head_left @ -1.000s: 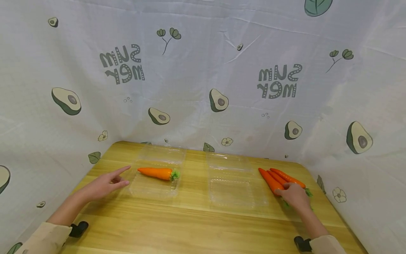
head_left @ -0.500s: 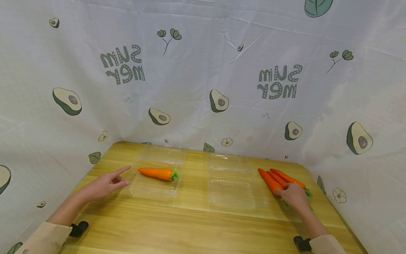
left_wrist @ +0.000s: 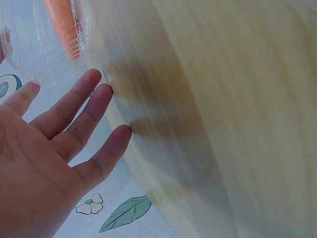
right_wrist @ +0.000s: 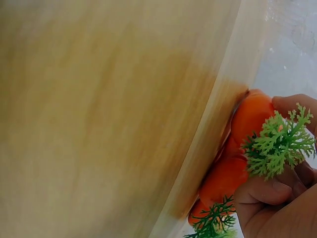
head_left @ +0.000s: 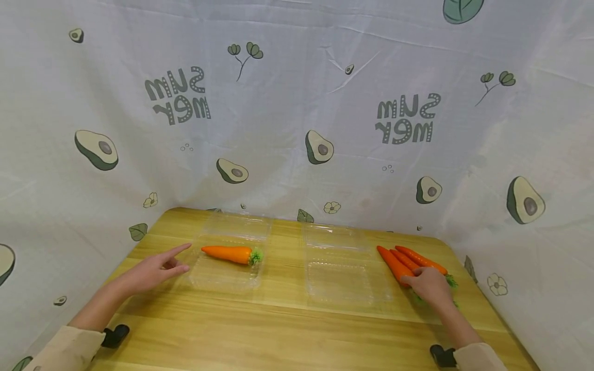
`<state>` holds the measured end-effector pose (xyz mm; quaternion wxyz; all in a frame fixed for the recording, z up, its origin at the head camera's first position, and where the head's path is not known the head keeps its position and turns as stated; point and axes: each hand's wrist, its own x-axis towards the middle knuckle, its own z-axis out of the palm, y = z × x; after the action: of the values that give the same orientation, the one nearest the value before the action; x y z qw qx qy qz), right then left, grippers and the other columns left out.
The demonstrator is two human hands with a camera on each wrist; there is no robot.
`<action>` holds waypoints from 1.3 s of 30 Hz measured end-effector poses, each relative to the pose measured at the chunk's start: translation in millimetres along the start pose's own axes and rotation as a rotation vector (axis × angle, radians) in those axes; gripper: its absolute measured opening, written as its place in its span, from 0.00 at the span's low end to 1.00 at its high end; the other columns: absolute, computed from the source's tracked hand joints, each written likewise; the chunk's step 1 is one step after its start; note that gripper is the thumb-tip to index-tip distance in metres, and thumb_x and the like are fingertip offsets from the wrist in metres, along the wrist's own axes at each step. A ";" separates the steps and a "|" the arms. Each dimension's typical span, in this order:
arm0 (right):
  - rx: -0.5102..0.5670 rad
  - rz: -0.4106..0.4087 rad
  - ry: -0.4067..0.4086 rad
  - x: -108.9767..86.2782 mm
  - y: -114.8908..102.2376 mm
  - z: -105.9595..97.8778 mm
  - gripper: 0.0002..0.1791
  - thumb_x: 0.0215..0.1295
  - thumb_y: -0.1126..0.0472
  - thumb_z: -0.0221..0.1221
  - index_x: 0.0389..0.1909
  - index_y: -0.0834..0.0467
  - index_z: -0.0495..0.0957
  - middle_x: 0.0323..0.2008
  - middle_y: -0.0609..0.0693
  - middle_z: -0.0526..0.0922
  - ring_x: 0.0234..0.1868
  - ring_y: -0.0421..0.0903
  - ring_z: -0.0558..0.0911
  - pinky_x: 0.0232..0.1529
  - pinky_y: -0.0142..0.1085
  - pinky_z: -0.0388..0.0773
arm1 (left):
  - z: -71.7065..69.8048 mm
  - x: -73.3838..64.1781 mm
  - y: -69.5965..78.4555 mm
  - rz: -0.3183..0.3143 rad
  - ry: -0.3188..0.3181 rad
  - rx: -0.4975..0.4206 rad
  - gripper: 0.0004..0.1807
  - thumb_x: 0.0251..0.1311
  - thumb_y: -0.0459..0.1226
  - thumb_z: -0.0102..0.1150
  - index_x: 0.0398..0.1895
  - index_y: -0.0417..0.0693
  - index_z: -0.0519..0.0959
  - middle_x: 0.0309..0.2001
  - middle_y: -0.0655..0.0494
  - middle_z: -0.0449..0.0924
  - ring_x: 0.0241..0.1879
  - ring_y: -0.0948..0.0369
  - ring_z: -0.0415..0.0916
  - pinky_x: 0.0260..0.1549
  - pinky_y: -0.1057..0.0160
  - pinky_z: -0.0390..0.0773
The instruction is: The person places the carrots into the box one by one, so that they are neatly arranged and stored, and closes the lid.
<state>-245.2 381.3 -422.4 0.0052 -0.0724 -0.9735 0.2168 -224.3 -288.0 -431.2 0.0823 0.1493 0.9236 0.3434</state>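
My right hand (head_left: 431, 287) grips the leftmost carrot (head_left: 391, 261) of three that lie side by side at the table's right, near its leafy end. Light green leaves (right_wrist: 282, 141) stick up between thumb and fingers in the right wrist view. Beside it the middle carrot (head_left: 405, 259) and the right carrot (head_left: 419, 257) stay on the wood. My left hand (head_left: 150, 270) is held with fingers spread, its fingertips low over the table beside the left clear plastic box (head_left: 223, 284). Inside that box lies another carrot (head_left: 227, 253), tip to the left, leaves to the right.
A second clear plastic box (head_left: 339, 298), lid folded open toward the back, stands between the left box and the three carrots. The wooden table (head_left: 260, 335) reaches back to a white printed curtain (head_left: 278, 103), which also closes off both sides.
The head view has shifted very slightly. Hands, carrots and boxes stay where they were.
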 end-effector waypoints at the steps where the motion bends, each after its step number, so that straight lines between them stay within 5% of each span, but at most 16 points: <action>1: 0.001 0.000 -0.001 -0.1 -0.1 -0.5 0.35 0.63 0.47 0.63 0.53 0.78 0.77 0.52 0.76 0.79 0.37 0.56 0.82 0.34 0.44 0.78 | 0.0 0.1 0.0 0.000 0.000 -0.001 0.39 0.72 0.50 0.56 0.80 0.47 0.55 0.46 0.51 0.82 0.41 0.58 0.76 0.36 0.57 0.73; 17: 0.036 0.013 -0.035 -1.3 0.0 -3.6 0.38 0.64 0.45 0.63 0.55 0.79 0.75 0.55 0.77 0.76 0.47 0.68 0.80 0.44 0.54 0.78 | 0.6 0.7 -0.5 -0.008 0.010 0.012 0.39 0.72 0.52 0.55 0.80 0.48 0.55 0.47 0.50 0.82 0.40 0.58 0.75 0.36 0.58 0.73; 39: 0.098 0.038 -0.014 2.8 -14.7 -11.9 0.37 0.64 0.46 0.61 0.56 0.77 0.75 0.58 0.77 0.74 0.49 0.64 0.78 0.49 0.53 0.76 | 0.8 -0.1 -0.7 0.003 0.011 0.021 0.39 0.72 0.52 0.54 0.80 0.47 0.55 0.48 0.50 0.82 0.40 0.58 0.76 0.36 0.58 0.73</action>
<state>-249.5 373.6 -405.5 -0.0021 -0.0889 -0.9601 0.2650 -224.2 -288.0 -432.2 0.0752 0.1496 0.9274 0.3345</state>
